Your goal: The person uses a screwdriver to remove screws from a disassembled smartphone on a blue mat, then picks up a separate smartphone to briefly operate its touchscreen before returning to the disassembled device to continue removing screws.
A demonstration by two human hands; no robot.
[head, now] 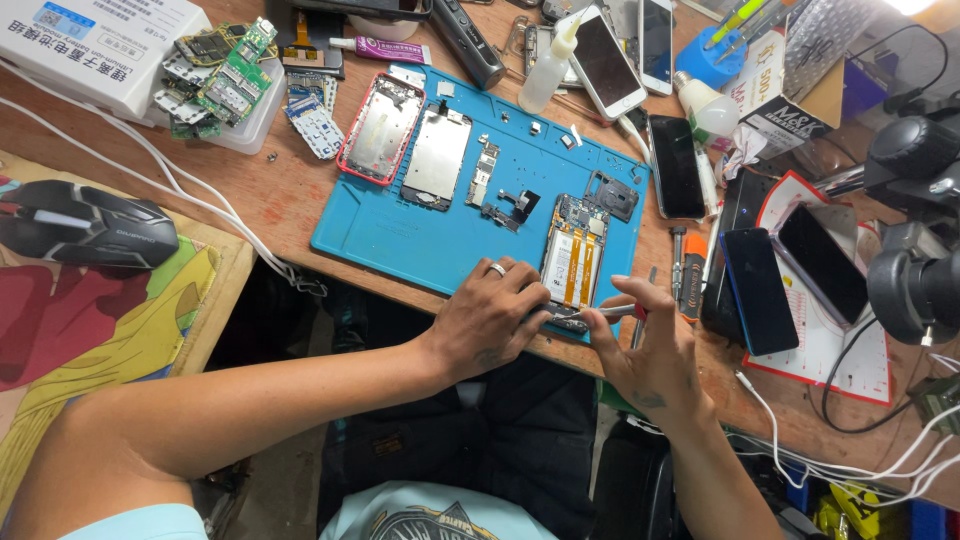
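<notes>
- Your left hand (492,318) presses flat on the opened phone's (573,262) near end, steadying it on the blue mat (400,235).
- Your right hand (650,350) pinches tweezers (612,312), tips at that near end.

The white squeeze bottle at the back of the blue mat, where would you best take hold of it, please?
Probably around the squeeze bottle's wider lower body, coming from its mat side: it stands tilted, its thin nozzle pointing up and away, and phones crowd its far side.

I see a smooth matt blue rubbery mat (400,235) on a worn brown wooden table (290,190), and shiny black glass phones (758,290).
</notes>
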